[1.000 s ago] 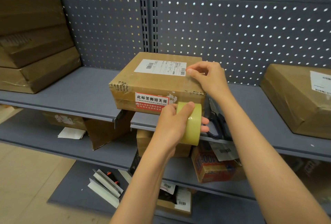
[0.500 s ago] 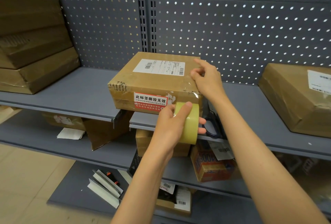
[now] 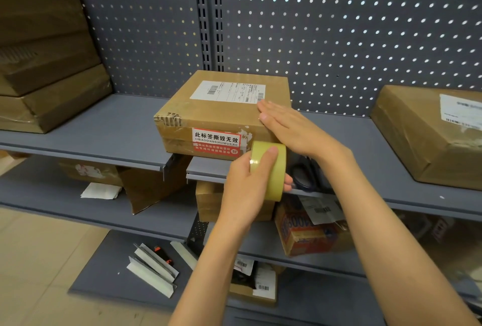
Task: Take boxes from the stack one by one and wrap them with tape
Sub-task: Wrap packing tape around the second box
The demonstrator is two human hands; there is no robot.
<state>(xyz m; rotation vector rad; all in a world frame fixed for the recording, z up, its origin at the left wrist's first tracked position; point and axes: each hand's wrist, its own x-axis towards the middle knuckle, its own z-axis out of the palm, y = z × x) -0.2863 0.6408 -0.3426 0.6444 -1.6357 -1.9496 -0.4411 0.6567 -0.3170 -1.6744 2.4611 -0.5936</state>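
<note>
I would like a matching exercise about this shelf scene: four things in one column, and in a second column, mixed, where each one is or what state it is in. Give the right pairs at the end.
Column 1
1. tape roll
2. right hand
3. red sticker
4. stack of boxes

Column 2
A. lies flat, fingers straight, on the right part of the middle box's top
B. on the front face of the middle box
C. gripped by the left hand, in front of the box
D. at the far left of the upper shelf

Pairs: 1-C, 2-A, 3-B, 4-D
</note>
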